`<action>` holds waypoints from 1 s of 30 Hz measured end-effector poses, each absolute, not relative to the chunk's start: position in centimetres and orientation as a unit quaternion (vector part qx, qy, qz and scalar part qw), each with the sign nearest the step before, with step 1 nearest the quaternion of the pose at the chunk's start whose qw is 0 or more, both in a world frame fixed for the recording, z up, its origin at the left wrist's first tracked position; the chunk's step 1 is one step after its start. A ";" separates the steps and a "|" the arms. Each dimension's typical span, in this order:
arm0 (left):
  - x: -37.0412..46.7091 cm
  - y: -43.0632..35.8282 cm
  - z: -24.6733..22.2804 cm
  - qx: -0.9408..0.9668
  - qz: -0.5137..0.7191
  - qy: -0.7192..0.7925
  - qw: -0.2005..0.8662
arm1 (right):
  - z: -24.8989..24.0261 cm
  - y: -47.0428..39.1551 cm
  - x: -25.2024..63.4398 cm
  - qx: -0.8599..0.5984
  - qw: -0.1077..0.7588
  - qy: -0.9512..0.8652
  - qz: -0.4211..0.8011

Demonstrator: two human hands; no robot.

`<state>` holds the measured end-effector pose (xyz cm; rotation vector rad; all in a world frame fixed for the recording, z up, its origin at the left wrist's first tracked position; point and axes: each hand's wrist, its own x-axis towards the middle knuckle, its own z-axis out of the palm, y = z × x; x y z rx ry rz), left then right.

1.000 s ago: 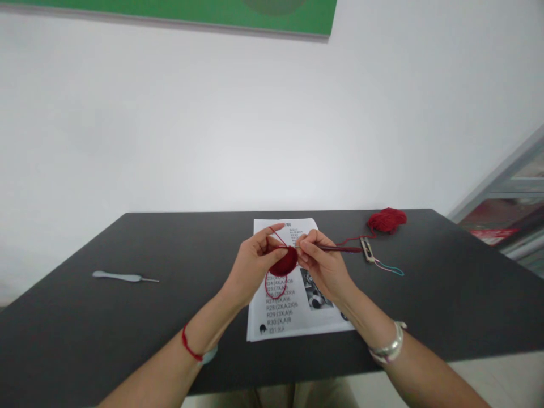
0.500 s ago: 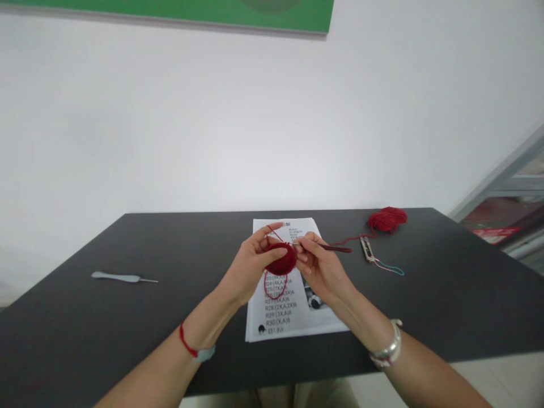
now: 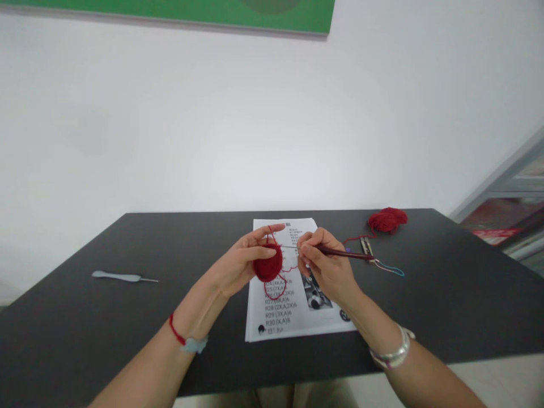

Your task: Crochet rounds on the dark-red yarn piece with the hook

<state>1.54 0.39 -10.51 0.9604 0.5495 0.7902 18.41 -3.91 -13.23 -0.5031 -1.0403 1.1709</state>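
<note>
Between thumb and fingers, my left hand (image 3: 240, 262) pinches a small round red crochet piece (image 3: 268, 266). Red yarn loops over its raised index finger, and a loose loop hangs below the piece. My right hand (image 3: 325, 262) grips a crochet hook (image 3: 346, 253) by its dark red handle, which points to the right. The hook's thin metal shaft reaches left to the top edge of the piece; whether its tip sits inside a stitch is too small to tell. Both hands are above printed sheets (image 3: 293, 317) with pattern rows and a photo.
A red yarn ball (image 3: 387, 220) lies at the back right, its strand running towards my hands. Near it is a small metal tool (image 3: 366, 247) with a coloured cord. A grey-handled hook (image 3: 124, 277) lies on the left of the black table (image 3: 191, 243). A white wall stands behind.
My left hand has shifted slightly left with the crochet piece. The right hand has moved a little right, and more of the hook's shaft shows between the hands.
</note>
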 end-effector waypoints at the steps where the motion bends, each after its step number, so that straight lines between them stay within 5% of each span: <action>1: 1.3 0.5 -10.4 0.446 0.354 0.254 0.781 | -13.3 -3.9 18.5 -0.221 0.677 -0.477 0.515; 20: 0.3 0.6 -10.1 0.469 0.247 0.224 0.818 | -12.6 -4.3 18.7 -0.177 0.598 -0.448 0.641; 30: 3.6 -1.0 -11.3 0.558 0.484 0.295 0.606 | -13.1 -3.7 17.4 -0.253 0.666 -0.301 0.633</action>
